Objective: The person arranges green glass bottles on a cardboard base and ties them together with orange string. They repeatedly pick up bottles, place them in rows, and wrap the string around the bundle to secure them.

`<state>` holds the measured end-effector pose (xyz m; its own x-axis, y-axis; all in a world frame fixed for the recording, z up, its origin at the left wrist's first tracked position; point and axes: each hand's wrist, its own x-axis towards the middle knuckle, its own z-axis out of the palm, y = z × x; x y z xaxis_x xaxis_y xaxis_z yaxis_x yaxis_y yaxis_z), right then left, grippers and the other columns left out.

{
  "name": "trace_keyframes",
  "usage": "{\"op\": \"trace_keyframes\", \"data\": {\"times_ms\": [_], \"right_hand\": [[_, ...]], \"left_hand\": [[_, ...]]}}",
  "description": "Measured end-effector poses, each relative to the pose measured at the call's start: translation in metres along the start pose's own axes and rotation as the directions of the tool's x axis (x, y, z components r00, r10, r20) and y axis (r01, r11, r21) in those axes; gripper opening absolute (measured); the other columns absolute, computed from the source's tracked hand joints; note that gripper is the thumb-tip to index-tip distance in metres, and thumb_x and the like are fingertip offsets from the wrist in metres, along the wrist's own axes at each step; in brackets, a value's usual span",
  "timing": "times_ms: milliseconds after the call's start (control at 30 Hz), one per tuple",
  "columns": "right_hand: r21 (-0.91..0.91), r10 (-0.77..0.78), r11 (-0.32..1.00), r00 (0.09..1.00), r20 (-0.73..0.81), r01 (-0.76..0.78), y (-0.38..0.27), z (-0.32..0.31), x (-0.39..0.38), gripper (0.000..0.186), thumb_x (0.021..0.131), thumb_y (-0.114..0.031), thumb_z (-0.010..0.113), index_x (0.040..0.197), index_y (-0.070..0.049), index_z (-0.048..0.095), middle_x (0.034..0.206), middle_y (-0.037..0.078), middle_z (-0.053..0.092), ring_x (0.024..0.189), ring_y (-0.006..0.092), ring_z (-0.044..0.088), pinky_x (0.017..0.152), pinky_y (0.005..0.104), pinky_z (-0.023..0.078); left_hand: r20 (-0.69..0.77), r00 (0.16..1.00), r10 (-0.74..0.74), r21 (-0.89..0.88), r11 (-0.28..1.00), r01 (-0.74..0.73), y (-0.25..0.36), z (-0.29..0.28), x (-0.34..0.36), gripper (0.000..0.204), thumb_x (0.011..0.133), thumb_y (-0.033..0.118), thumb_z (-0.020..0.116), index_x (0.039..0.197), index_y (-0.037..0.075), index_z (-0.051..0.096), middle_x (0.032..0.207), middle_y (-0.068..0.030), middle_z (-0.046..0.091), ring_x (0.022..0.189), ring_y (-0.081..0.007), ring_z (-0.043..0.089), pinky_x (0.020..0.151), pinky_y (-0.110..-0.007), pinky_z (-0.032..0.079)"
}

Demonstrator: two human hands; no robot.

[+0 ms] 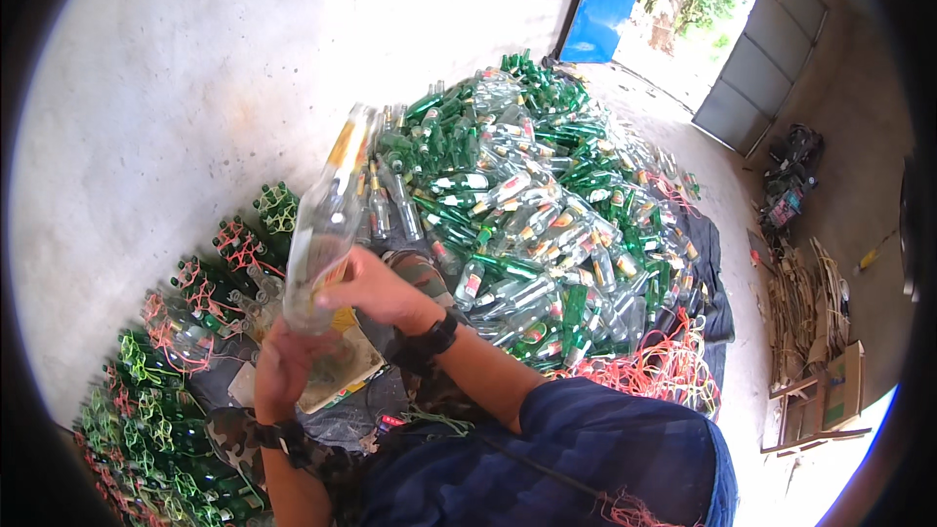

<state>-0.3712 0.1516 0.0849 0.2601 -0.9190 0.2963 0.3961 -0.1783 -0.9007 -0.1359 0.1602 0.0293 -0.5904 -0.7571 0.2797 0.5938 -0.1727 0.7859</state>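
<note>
My right hand (pixel 381 288) is closed round a clear glass bottle (pixel 322 220) with a yellow neck label, held upright at a slight tilt. My left hand (pixel 286 361) is just under the bottle's base; its fingers are blurred and partly hidden, so I cannot tell whether they grip it. Both wrists wear black bands. Behind and below the hands are a cream tray or board (pixel 353 381) and my camouflage-clad legs. Bundles of green bottles (pixel 156 420) tied with coloured string line the left, beside the wall.
A large heap of loose green and clear bottles (pixel 517 205) fills the middle, beside red string (pixel 654 361) on a dark sheet (pixel 708 293). An open doorway with a blue door (pixel 600 10) is at the back. Sticks (pixel 800 303), cardboard (pixel 839 385) and dark bundles (pixel 786 176) stand at the right.
</note>
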Motion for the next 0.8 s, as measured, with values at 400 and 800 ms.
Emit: {"op": "trace_keyframes", "data": {"times_ms": [400, 800], "right_hand": [[-0.04, 0.06, 0.998, 0.979, 0.194, -0.053, 0.013, 0.02, -0.006, 0.082, 0.079, -0.008, 0.088, 0.149, -0.002, 0.046, 0.131, 0.003, 0.063, 0.121, 0.0138, 0.058, 0.107, 0.0338, 0.047], [-0.311, -0.109, 0.95, 0.971, -0.215, 0.038, -0.043, 0.009, -0.027, 0.035, 0.08, -0.004, 0.07, 0.115, -0.005, 0.066, 0.101, 0.0, 0.06, 0.094, 0.0108, 0.059, 0.085, 0.0291, 0.051]], "left_hand": [[-0.072, 0.99, -0.119, -0.037, 0.993, 0.116, -0.023, -0.002, 0.003, 0.083, 0.092, 0.053, 0.075, 0.148, 0.001, 0.046, 0.118, -0.0153, 0.068, 0.093, -0.0267, 0.072, 0.084, -0.049, 0.061], [-0.125, 0.98, -0.155, -0.004, 0.988, 0.156, -0.009, -0.011, -0.012, 0.096, 0.079, 0.04, 0.088, 0.157, 0.007, 0.042, 0.139, -0.0095, 0.059, 0.114, -0.0234, 0.065, 0.082, -0.039, 0.06]]}}
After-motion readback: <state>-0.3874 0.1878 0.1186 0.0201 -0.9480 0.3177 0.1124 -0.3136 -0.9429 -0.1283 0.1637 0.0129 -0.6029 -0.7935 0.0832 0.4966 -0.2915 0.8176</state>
